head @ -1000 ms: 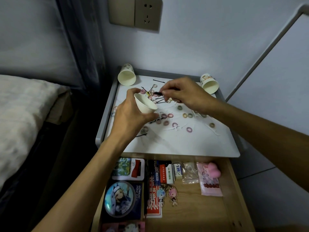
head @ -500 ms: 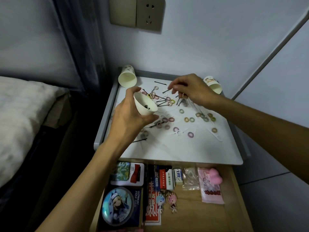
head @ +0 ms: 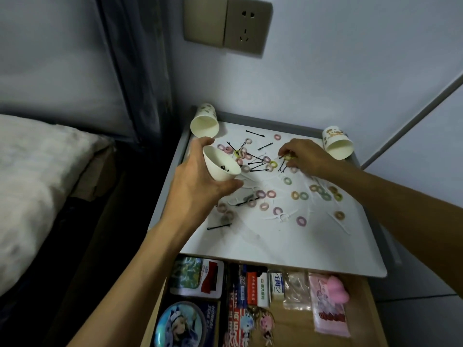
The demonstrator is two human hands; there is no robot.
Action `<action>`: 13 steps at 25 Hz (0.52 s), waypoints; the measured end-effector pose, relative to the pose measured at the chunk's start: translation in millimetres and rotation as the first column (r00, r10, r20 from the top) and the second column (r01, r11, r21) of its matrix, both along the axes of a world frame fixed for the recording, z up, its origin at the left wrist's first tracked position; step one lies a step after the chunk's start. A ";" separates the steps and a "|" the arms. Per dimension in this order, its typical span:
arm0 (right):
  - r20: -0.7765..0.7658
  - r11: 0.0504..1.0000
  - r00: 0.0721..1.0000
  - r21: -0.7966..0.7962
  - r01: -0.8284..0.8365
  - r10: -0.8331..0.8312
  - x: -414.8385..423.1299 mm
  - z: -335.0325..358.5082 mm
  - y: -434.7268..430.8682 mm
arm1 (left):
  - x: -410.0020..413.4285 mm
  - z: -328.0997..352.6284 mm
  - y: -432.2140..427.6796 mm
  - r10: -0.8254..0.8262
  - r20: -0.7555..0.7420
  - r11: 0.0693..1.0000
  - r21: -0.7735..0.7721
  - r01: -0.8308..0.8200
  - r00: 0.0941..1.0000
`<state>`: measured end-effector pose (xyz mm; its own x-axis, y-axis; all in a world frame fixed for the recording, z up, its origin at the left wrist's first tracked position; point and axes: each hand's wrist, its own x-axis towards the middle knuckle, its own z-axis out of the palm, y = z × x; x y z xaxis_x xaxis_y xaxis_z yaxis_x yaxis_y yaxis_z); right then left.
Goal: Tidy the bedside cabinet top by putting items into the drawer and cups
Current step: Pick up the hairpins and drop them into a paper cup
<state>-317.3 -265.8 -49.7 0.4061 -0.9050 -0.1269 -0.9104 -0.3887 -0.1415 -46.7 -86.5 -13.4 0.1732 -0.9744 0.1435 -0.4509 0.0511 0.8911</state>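
Note:
My left hand (head: 198, 184) grips a white paper cup (head: 220, 166), tilted toward me, with a few black hairpins inside. It hovers over the left side of the white cabinet top (head: 263, 241). My right hand (head: 303, 156) reaches to the back right of the top, fingertips pinched on black hairpins (head: 284, 162) beside a yellow hair ring. Several black hairpins (head: 256, 164) and small coloured hair rings (head: 299, 195) lie scattered across the top. White floss picks (head: 283, 216) lie among them.
Two more paper cups lie on their sides at the back left (head: 204, 122) and back right (head: 337, 144) corners. The open drawer (head: 288, 321) below holds cards, boxes, keychains and a pink packet. A bed (head: 37, 184) stands to the left, a wall socket (head: 246, 27) above.
My right hand dropped a hairpin in the cup, then moved right and down onto the hairpins at the back right. The left hand kept the cup nearly still.

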 end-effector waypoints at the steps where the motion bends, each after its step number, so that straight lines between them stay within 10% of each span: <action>1: 0.023 1.000 1.000 -0.013 0.011 -0.011 -2.2 -1.6 -0.6 | -1.1 -0.5 -0.3 0.002 -0.004 1.000 0.003 -0.002 1.000; 13: 0.177 0.987 0.978 -0.096 0.131 -0.112 -29.5 0.0 7.9 | -10.1 0.7 -3.3 -0.001 0.001 1.000 0.017 0.001 1.000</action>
